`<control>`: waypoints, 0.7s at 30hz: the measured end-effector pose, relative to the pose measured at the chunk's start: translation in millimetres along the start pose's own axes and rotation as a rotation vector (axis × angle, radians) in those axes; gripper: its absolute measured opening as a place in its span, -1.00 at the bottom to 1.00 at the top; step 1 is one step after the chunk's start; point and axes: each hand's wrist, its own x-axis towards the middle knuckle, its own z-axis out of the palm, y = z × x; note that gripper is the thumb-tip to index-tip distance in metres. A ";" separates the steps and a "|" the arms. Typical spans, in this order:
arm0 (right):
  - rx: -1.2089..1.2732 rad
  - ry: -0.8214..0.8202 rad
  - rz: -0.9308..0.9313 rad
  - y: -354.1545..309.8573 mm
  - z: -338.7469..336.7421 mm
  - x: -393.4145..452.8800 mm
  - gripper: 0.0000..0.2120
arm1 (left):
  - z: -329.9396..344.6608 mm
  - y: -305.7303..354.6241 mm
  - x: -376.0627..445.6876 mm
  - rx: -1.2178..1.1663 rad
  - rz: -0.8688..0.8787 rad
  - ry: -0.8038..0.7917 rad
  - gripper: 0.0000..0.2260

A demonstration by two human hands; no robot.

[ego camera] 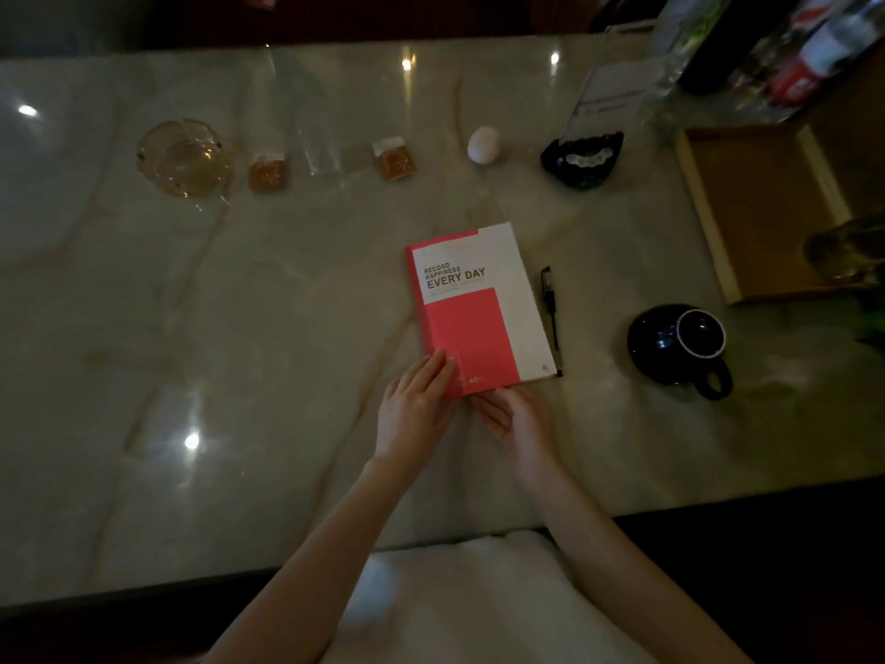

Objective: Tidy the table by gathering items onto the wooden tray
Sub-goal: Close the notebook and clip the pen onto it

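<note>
My left hand [414, 404] lies with straight fingers on the near corner of the book [479, 309]; my right hand [515, 416] is at its near edge, fingers loosely open (whether under the cover, I cannot tell). The book lies flat mid-table [239, 328]. A pen [551, 318] lies just beside its right edge, a black cup [677, 345] further right, between book and tray [709, 222]. Along the far edge: holder [582, 158], egg [483, 144], two packets [395, 160] [269, 172], glass dish [184, 158].

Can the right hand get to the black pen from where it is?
Probably yes. The right hand rests at the notebook's near edge, and the black pen lies just beside that notebook with nothing between.
</note>
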 end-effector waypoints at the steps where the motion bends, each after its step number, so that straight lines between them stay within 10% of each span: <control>1: -0.003 0.027 -0.010 -3.1 -3.4 1.7 -0.80 | 0.0 0.7 0.9 0.024 -0.004 0.003 -0.60; 12: -0.115 0.339 -0.071 -38.2 -34.2 17.3 -0.92 | -3.6 4.5 2.5 0.181 0.054 0.015 -0.64; 21: -1.101 0.258 -0.312 -51.9 -43.8 19.1 -0.81 | -8.8 -4.3 7.0 0.190 0.073 -0.038 -0.64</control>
